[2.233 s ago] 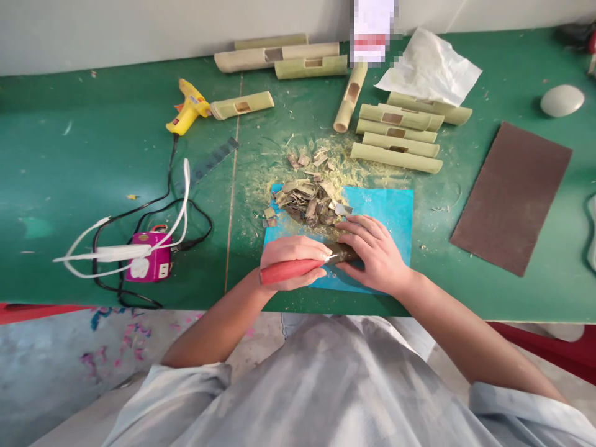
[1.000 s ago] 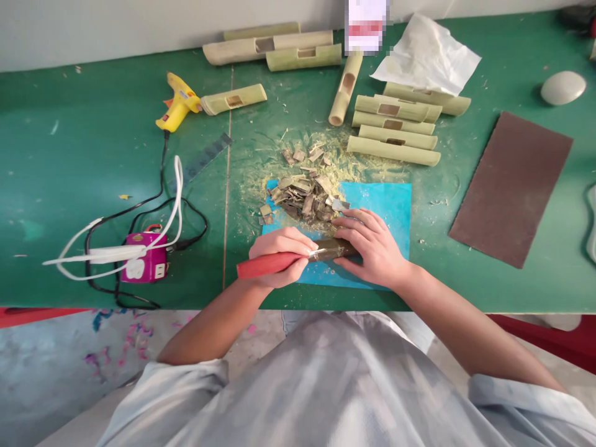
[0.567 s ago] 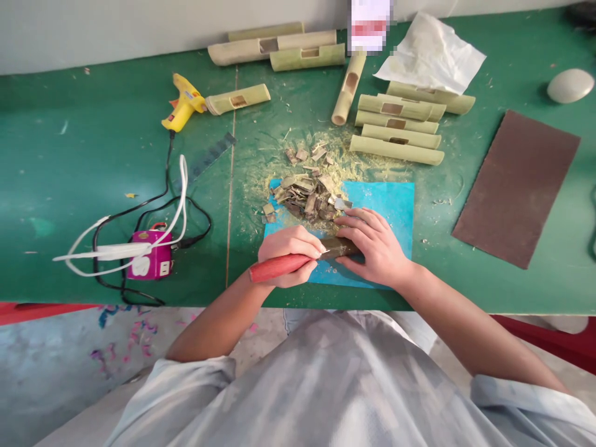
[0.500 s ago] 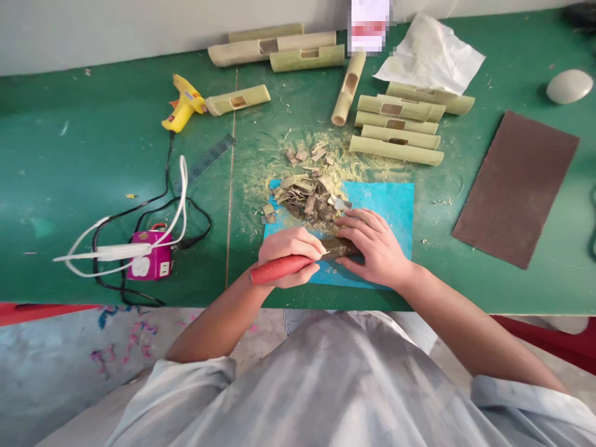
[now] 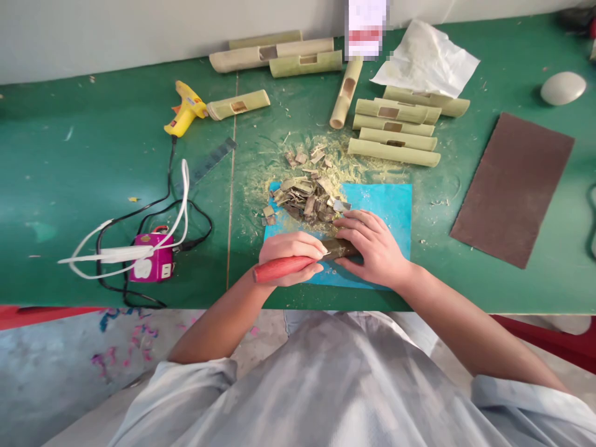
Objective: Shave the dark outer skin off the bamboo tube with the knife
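Note:
My left hand (image 5: 289,251) is wrapped round a red-handled carving knife (image 5: 282,269). A small bright bit of its metal shows at the fingertips, against a dark bamboo piece (image 5: 339,249). My right hand (image 5: 370,245) grips the right part of that piece, thumb on the near side and fingers over the far side, hiding its end. The bamboo lies crosswise over a blue sheet (image 5: 386,198). Just beyond both hands, a heap of bamboo chips (image 5: 307,197) covers part of the sheet.
Several notched bamboo tubes (image 5: 395,152) lie at the back, some under white paper (image 5: 423,62). To the left are a yellow glue gun (image 5: 185,110), a ruler (image 5: 209,162) and a magenta power adapter (image 5: 151,264) with tangled cords. A brown sheet (image 5: 514,189) and white oval object (image 5: 563,88) lie right.
The butt of the red handle has shifted slightly right and up. Both hands keep their grip on the knife and the bamboo. The whole view has shifted a little.

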The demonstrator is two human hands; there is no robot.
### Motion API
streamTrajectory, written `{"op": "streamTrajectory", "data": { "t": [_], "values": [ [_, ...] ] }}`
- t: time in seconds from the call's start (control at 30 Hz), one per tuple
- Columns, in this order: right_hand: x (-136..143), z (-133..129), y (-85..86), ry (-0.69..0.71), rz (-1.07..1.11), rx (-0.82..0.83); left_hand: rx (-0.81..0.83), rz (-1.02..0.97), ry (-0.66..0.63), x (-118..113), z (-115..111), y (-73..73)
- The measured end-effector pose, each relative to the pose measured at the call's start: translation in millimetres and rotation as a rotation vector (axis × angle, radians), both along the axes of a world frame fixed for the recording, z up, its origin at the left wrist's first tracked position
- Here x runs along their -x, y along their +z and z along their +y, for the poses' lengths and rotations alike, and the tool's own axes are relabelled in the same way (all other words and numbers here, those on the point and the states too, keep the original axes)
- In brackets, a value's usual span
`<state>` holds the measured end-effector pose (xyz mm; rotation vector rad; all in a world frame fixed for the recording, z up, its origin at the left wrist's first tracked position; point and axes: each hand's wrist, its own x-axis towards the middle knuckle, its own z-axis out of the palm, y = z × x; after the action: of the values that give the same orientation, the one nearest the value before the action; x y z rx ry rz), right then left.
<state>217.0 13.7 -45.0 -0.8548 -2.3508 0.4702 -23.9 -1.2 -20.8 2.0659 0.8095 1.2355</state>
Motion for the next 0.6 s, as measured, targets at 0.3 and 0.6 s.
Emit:
{"op": "streamTrajectory", "data": {
  "t": [0.3,0.6],
  "values": [
    [0,0,0.1,0.002,0.000,0.010,0.026,-0.006,0.128,-3,-9,3.8],
    [1,1,1.7,0.011,-0.001,0.014,0.036,-0.074,0.182,1,-10,-0.3]
  ]
}}
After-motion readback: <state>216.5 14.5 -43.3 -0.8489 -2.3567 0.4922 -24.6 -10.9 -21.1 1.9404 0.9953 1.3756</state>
